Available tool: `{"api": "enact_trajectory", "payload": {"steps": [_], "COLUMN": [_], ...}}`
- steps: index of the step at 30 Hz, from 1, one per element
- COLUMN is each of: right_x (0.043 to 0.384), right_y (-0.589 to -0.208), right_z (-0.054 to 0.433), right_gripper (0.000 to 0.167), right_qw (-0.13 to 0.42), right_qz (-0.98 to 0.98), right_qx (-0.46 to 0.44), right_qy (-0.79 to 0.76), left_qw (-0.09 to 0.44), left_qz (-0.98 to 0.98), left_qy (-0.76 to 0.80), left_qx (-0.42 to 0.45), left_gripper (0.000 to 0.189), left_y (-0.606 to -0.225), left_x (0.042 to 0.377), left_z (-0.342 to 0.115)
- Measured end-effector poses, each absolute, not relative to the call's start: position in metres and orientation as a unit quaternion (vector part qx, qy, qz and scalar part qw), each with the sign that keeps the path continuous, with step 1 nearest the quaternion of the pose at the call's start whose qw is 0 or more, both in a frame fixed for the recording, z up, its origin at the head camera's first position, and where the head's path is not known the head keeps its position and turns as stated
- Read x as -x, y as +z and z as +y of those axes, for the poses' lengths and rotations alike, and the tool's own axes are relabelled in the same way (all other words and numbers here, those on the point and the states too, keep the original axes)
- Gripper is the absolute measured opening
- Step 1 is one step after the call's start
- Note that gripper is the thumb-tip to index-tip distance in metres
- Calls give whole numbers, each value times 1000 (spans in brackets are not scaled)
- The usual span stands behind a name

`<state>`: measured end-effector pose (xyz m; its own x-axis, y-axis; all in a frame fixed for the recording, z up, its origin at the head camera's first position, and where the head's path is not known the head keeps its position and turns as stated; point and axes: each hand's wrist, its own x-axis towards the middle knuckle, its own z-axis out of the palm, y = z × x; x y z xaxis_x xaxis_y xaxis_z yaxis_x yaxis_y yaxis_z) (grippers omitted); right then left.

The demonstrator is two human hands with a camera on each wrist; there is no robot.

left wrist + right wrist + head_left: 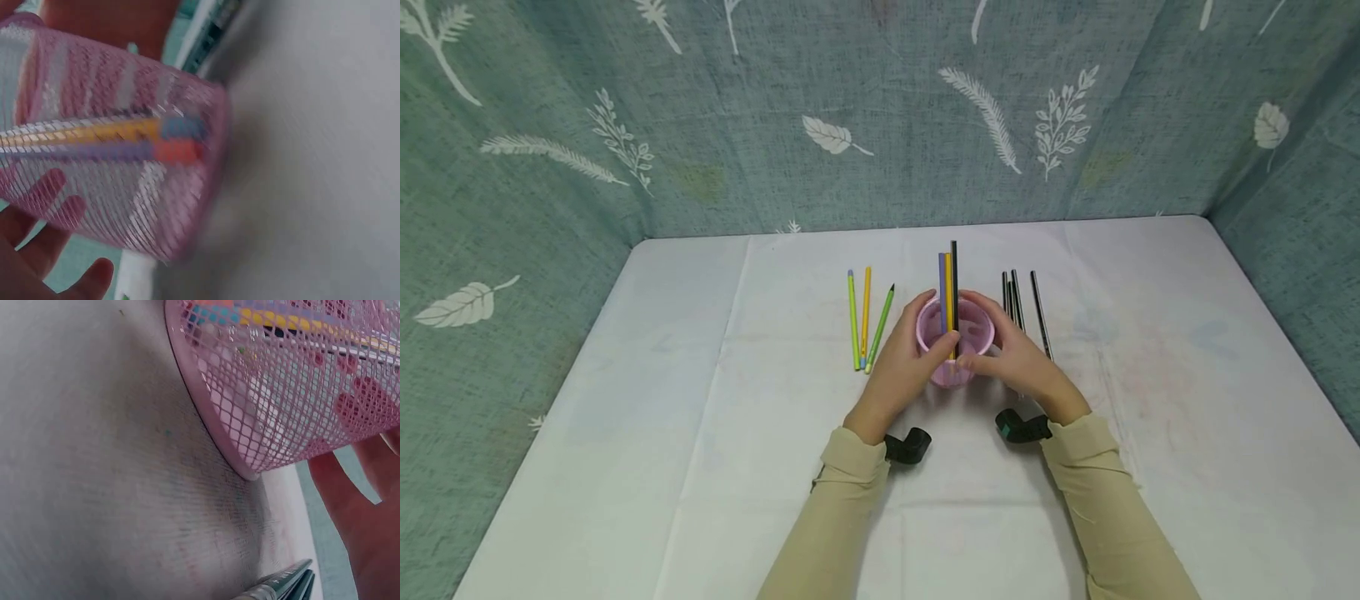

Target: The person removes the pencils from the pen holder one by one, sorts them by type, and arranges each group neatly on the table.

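A pink mesh pencil cup [951,377] stands upright at the middle of the white table. Inside it lean a purple pencil [942,271], a yellow pencil [948,287] and a black pencil [954,254]. My left hand [901,358] grips the cup's left side, its thumb at the near rim. From the opposite side, my right hand [1026,360] holds the cup with curled fingers. Through the mesh in the left wrist view, the pencils' lower ends show blue [181,127] and red [178,151] near the cup's base.
Left of the cup lie a lime pencil [853,325], a yellow pencil [866,312] and a green pencil [880,329] with a dark tip. Several dark, slim pens or pencils [1040,312] lie to its right, partly behind the right hand. A patterned curtain [880,117] hangs behind the table.
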<state>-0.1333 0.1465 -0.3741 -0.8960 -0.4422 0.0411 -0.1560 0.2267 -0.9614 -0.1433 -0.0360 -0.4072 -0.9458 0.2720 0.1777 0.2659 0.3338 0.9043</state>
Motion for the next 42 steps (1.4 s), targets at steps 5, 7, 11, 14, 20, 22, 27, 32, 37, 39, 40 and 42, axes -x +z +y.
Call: {"api": "enact_trajectory", "payload": {"steps": [5,7,11,14,20,22,27,32,37,39,40,42], "right_x": [132,132,131,129,130,131,132,132,133,133,133,133], "right_y": [-372,-371,-370,-371,-371,-372,-375,-376,-376,-377,-377,-377], "right_z": [142,140,138,138,139,139,138,137,138,139,139,139], "right_gripper": [78,78,78,78,77,76,76,76,76,76,76,77], "right_qw": [128,134,144,148,144,141,141,139,136,137,138,141], "right_qz": [776,774,775,782,785,785,781,780,780,779,778,775], "right_qx": [194,195,195,192,192,194,194,194,200,200,201,203], "right_qy": [-586,-587,-583,-575,-572,-572,-577,-578,-578,-578,-579,-581], "left_qw": [-24,-37,-58,-60,-67,-71,-87,-105,-115,-121,-125,-128], "left_qz": [814,811,810,811,810,807,799,792,783,768,758,733], "left_qy": [566,574,579,577,576,579,587,597,607,624,635,661], "left_qx": [-132,-109,-75,-72,-89,-93,-92,-75,-71,-78,-83,-95], "left_gripper": [49,42,29,24,20,20,20,19,23,22,22,21], "left_y": [-396,-393,-389,-389,-387,-387,-385,-381,-374,-367,-363,-355], "left_x": [141,140,138,138,140,141,142,143,143,139,137,133], "left_z": [-33,-33,-35,-36,-36,-37,-40,-46,-53,-55,-56,-57]}}
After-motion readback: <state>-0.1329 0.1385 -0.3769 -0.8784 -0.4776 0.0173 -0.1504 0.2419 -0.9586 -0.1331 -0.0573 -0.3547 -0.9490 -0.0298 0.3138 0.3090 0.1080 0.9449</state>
